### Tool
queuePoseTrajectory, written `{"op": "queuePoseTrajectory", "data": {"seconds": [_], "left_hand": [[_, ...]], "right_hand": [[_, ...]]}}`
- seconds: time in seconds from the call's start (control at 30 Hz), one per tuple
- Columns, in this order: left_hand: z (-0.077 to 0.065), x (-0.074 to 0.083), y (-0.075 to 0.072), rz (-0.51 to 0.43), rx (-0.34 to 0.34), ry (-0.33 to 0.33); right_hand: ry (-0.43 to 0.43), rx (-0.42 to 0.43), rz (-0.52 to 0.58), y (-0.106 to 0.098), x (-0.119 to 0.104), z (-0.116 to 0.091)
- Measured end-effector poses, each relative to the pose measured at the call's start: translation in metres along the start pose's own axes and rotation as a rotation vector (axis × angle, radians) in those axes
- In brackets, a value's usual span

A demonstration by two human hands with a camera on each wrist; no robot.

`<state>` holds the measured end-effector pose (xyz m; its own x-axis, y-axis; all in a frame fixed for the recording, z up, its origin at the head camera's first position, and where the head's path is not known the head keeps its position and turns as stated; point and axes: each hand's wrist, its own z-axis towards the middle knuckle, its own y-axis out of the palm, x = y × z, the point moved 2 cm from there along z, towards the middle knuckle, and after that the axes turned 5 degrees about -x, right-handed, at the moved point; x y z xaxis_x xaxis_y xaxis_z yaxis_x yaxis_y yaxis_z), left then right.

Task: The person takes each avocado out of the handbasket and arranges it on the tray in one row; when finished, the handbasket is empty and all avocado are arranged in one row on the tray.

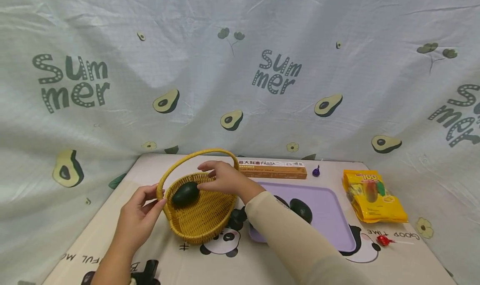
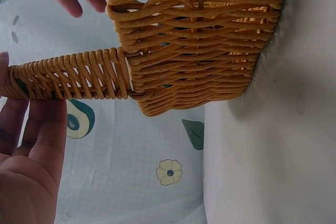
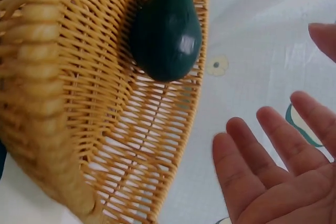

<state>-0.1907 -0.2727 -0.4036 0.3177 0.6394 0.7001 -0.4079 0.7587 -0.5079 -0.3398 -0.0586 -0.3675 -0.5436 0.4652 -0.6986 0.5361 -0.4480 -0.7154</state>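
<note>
A yellow wicker basket (image 1: 210,218) stands left of centre on the table, and one dark green avocado (image 1: 186,194) lies inside it against the left wall. My left hand (image 1: 136,218) grips the lower left part of the basket's handle (image 2: 73,74) between thumb and fingers. Over the basket is my right hand (image 1: 225,178), its fingers loosely extended. The right wrist view shows a gap between that hand (image 3: 278,166) and the avocado (image 3: 167,32), with nothing held. More avocados (image 1: 301,210) lie on a lilac tray (image 1: 326,201), partly hidden by the right sleeve.
Behind the tray lies a long pasta box (image 1: 273,169), with a purple-wrapped candy (image 1: 316,171) at its right end. A yellow bag (image 1: 375,197) with a mango picture lies at the right, a red lollipop (image 1: 383,240) in front of it. Printed cloth (image 1: 210,68) hangs behind the table.
</note>
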Motion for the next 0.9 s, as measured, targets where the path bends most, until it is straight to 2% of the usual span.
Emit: {"op": "queuePoseTrajectory", "data": {"seconds": [0.2, 0.47, 0.9], "left_hand": [[0.001, -0.001, -0.001, 0.003, 0.004, 0.011], [0.000, -0.002, 0.001, -0.014, -0.008, -0.013], [0.000, -0.003, 0.000, -0.019, -0.001, 0.001]], "right_hand": [[0.007, -0.034, -0.015, 0.011, -0.003, 0.012], [0.085, -0.046, 0.013, 0.026, 0.001, 0.021], [0.172, -0.042, 0.062, 0.036, 0.002, 0.039]]}}
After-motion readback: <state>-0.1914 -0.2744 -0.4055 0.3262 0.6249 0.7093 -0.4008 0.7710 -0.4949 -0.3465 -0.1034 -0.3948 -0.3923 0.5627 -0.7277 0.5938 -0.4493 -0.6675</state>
